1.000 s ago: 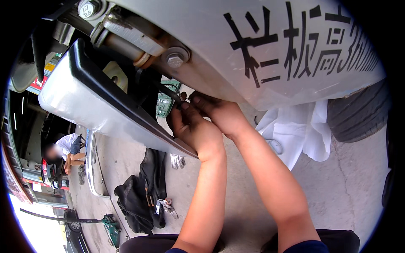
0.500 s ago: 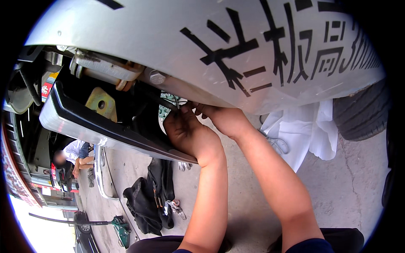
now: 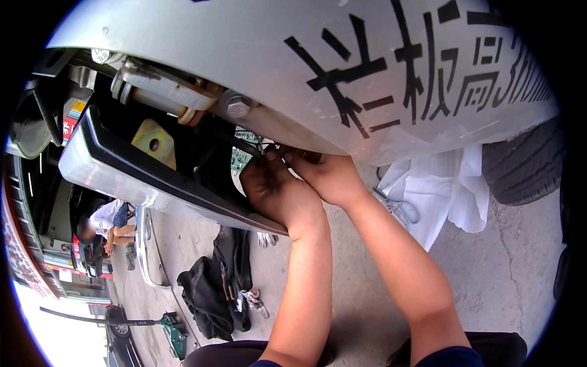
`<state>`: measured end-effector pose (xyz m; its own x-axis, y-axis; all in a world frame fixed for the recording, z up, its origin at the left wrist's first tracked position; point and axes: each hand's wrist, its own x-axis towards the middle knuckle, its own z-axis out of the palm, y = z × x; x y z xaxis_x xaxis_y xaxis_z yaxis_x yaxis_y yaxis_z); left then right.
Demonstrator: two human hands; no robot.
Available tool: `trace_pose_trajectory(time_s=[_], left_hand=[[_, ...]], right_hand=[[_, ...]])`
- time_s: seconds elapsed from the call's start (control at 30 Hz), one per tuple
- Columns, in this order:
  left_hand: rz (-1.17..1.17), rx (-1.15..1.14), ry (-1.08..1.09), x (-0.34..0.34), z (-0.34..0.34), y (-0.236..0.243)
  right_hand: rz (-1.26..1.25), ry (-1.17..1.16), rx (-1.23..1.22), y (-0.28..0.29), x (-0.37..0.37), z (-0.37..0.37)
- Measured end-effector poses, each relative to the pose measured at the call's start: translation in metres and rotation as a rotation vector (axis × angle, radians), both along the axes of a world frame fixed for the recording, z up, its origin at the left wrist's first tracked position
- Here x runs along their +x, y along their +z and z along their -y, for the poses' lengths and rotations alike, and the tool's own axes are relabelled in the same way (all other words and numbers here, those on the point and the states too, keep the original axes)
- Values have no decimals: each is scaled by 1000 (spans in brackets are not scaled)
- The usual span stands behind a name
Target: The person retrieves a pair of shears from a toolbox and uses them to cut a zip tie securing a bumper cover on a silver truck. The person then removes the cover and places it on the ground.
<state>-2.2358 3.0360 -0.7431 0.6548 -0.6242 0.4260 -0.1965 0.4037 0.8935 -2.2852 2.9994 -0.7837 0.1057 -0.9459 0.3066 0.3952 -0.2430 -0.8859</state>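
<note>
Both hands reach up under the edge of a silver vehicle panel (image 3: 244, 55) with black lettering. My left hand (image 3: 281, 192) is closed, thumb and fingers pinched round the end of something thin and dark, perhaps a wire, which I cannot make out. Close against it, my right hand (image 3: 335, 177) has its fingers curled in beneath the panel edge; what they grip is hidden. A silver bumper (image 3: 128, 186) with a black top edge runs beside my left wrist. Behind it stand a yellowish metal bracket (image 3: 156, 147) with a hole and a large bolt (image 3: 237, 104).
White sheeting (image 3: 449, 196) hangs by a tyre (image 3: 526, 162) at right, a grey looped object (image 3: 403, 211) beside it. Dark cloth (image 3: 205, 300) and gloves (image 3: 254, 301) lie on the concrete. A green jack (image 3: 174, 335) is at lower left; a person (image 3: 110, 223) sits farther off.
The view has shifted slightly, so the panel and bumper sit a little differently in it. My right hand has turned a little and drawn closer to the left; both stay at the same spot.
</note>
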Motion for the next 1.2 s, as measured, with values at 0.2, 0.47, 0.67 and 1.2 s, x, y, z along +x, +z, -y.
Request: trace_pose_trajectory(time_s=[0.2,0.47,0.67,1.2], left_hand=[[-75,-34,-24,-2,3,0],[-49,-20,-20,-3,3,-2],[-111,-32,-61,0,2,0],[-2,47,28,-2,-1,1]], right_hand=[[-10,6,24,-4,-3,1],[-3,-24,17,-11,3,0],[-101,-98,-19,-2,-1,-7],[-600,-748,-797,-2,-8,14]])
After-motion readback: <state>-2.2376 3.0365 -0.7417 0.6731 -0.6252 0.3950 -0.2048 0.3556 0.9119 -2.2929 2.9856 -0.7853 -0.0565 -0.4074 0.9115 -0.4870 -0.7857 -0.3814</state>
